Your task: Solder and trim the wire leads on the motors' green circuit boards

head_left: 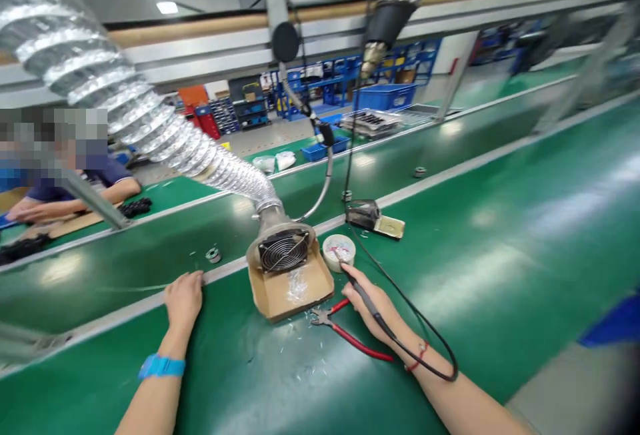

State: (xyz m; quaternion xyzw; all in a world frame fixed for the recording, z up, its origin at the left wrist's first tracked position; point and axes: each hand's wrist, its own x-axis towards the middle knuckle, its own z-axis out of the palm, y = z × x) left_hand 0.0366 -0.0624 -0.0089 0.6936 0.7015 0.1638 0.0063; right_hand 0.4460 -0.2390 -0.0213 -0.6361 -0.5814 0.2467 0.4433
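Observation:
My right hand [373, 305] is closed around a soldering iron [367, 300] with a black cable. Its tip points into a round white tub or roll [339, 253] holding small bits. Beneath that hand lie red-handled cutting pliers [345, 331], jaws apart. My left hand [185, 298], with a blue band on the wrist, rests by the metal rail [225, 269]; its fingers are curled, and anything inside them is hidden. Between the hands stands an open cardboard box [295, 285] with a black fan [284, 251] at the mouth of a silver duct [200, 148].
A soldering iron stand [365, 213] with a sponge tray sits beyond the tub. A small wire spool [213, 255] lies past the rail. A yellow-black power driver [395, 11] hangs overhead. Cut bits litter the green bench [260, 381]. Another person's arm [95, 198] is across the line.

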